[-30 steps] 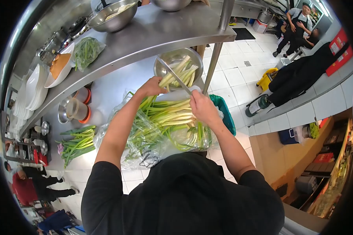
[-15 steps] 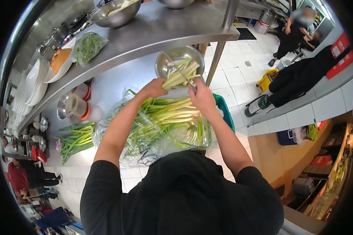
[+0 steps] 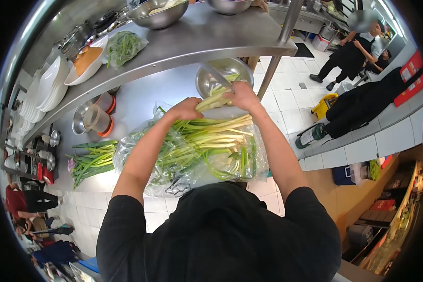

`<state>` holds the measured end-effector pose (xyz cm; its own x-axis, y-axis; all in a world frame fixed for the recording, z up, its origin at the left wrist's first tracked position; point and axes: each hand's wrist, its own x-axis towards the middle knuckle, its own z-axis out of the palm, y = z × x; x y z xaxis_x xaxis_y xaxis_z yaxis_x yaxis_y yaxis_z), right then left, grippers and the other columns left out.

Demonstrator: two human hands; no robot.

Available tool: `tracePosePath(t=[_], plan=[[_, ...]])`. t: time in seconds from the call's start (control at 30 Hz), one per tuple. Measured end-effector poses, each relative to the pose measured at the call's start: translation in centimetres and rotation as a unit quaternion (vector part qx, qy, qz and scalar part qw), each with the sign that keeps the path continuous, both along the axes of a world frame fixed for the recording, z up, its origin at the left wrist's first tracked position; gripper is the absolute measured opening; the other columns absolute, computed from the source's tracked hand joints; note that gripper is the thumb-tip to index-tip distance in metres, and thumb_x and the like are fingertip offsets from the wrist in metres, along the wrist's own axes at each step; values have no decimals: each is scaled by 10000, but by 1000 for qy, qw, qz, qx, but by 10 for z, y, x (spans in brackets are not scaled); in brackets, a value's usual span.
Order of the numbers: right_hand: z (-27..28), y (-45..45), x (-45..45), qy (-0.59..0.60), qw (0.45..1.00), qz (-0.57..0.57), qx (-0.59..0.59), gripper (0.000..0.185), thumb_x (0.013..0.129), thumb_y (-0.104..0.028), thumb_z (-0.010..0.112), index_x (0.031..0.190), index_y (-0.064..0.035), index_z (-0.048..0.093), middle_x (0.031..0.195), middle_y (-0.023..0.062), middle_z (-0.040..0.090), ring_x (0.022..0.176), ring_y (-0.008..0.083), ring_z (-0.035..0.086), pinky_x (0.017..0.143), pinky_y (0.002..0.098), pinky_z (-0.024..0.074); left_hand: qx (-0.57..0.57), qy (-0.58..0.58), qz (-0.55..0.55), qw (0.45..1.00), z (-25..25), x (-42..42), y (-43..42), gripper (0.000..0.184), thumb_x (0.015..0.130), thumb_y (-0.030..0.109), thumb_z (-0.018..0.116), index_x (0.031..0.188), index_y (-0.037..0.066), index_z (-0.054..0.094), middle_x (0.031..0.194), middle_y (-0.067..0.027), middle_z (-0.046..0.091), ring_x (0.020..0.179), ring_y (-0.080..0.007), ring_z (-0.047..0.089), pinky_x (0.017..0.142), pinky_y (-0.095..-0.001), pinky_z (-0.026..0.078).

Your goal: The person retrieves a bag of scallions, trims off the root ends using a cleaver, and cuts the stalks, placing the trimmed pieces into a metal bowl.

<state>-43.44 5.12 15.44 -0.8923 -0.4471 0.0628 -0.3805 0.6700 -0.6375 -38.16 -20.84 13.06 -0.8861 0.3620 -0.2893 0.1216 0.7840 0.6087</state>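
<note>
My right hand [image 3: 242, 97] is closed round a knife [image 3: 217, 75], its blade pointing up and left across the metal bowl [image 3: 203, 84]. Pale cut green onion stalks [image 3: 215, 99] lie bunched between my hands at the bowl's near side. The fingers of my left hand [image 3: 187, 109] are closed on the left end of that bunch, and my right hand rests against its other end. Below my wrists, a large heap of long green onions [image 3: 207, 136] lies on a clear plastic bag [image 3: 174, 176]. Some cut pieces show inside the bowl.
A steel shelf [image 3: 221, 40] overhangs the table's far side, carrying bowls, white dishes and bagged greens [image 3: 124, 48]. Its post [image 3: 279, 61] stands right of the bowl. More green onions [image 3: 94, 162] and plastic tubs [image 3: 97, 120] are at left. Other people [image 3: 355, 51] stand farther off.
My right hand has moved up and inward over the cut stalks, with the knife shifting along. My left hand keeps its hold. The view has shifted slightly, and the green basket at right is now mostly hidden.
</note>
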Motion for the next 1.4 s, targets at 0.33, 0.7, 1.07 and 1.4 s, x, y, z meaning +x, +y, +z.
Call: tracePosePath(t=[0.33,0.7,1.07,1.4], plan=[[0,-7,38,99,986,-109,-77,413,1017,-269,606,1320,-10,499,946,327,695,903,512,674,762,588,527,-114,92,67,987,-13,-28,2,442,867,262,668,1197,-30,634,1176,-265,695,1132,-433,655,988,-494,520],[-44,31,116,93,992,-81,33,168,1047,-204,456,1100,-47,481,822,258,677,734,469,691,617,573,548,-161,98,121,975,4,-68,31,441,914,288,618,1236,-10,658,1293,-276,653,1212,-428,626,1037,-497,517],[-63,-18,17,-16,995,-90,34,185,1026,-187,480,1110,-24,505,910,325,680,891,504,669,780,626,505,-72,188,143,969,-25,-69,48,418,889,264,636,1218,10,676,1127,-267,709,1082,-452,660,968,-509,527],[-78,6,54,27,984,-143,-99,246,1020,-273,537,1128,-53,557,841,298,685,819,518,660,729,619,502,173,193,86,962,82,1,13,401,952,311,723,1226,26,654,894,-147,717,789,-218,660,763,-362,526]])
